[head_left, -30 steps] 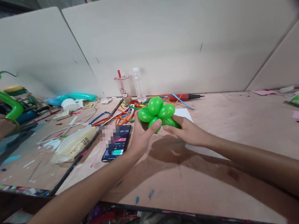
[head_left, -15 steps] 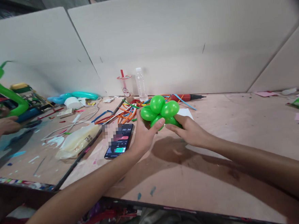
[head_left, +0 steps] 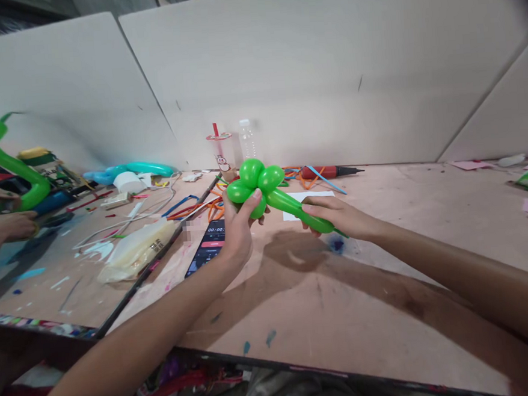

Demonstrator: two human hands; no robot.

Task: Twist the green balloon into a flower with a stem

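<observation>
A green twisted balloon with several round bubbles and one long straight tail is held above the table. My left hand grips the bubble cluster, its thumb pressed on the middle. Around the tail, close to its tip, my right hand is closed. The tail slants down to the right and ends in a thin uninflated nub. Below my left forearm's upper edge, a phone with a timer on its screen lies partly covered.
Behind the balloon are loose uninflated balloons, a lidded cup, a plastic bottle and a red hand pump. White paper lies beneath. At left, another person's hand holds a green balloon near a plastic bag.
The bubble cluster has moved left with my left hand. My right hand has come away from the cluster onto the tail, which now shows stretched out to the right.
</observation>
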